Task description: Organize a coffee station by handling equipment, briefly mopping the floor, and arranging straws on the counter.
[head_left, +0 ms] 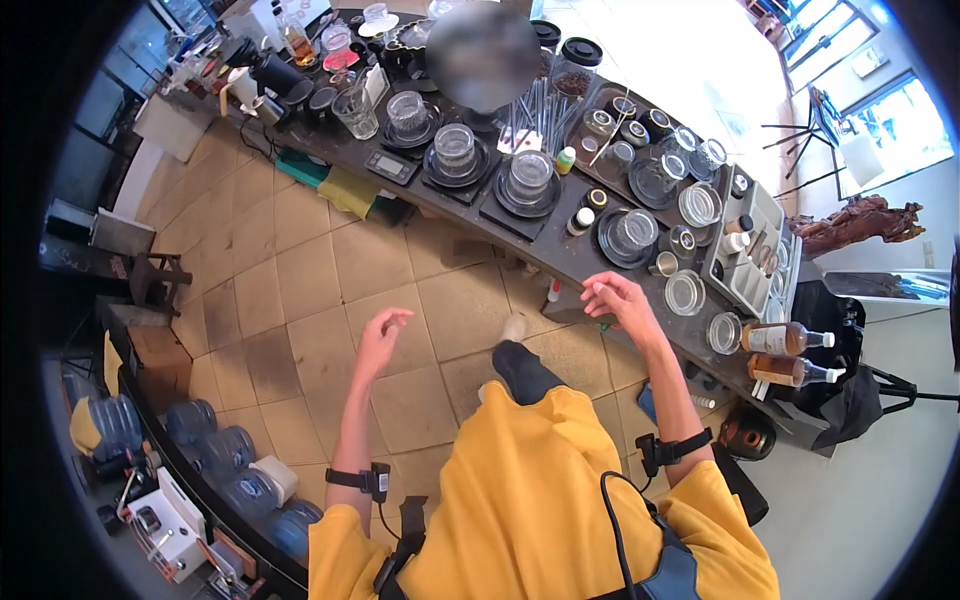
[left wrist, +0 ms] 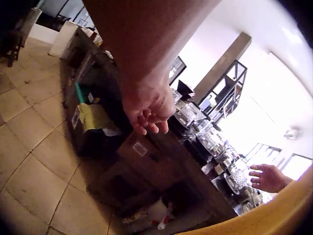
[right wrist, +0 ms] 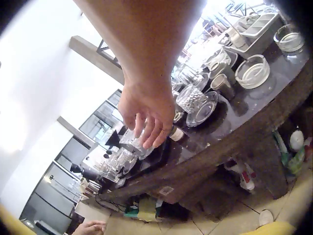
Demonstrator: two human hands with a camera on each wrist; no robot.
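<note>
My left hand [head_left: 378,335] hangs in the air over the tiled floor, fingers loosely bent and holding nothing. Just short of the counter's [head_left: 556,256] front edge, my right hand [head_left: 617,300] is raised with relaxed fingers, also holding nothing. Nearest to it on the counter are a patterned glass bowl [head_left: 634,229] on a dark saucer, a small white-labelled bottle [head_left: 580,221], a small metal cup [head_left: 663,264] and a round glass ashtray [head_left: 685,293]. In the right wrist view the right hand [right wrist: 149,115] overlaps the glassware behind it.
Farther along the counter stand more glass bowls [head_left: 456,146] on dark saucers, a digital scale [head_left: 391,167], a tray of jars [head_left: 655,180] and a grey cutlery organizer [head_left: 752,255]. Two amber bottles [head_left: 790,338] lie at the right end. Large water bottles [head_left: 222,450] stand behind on the left.
</note>
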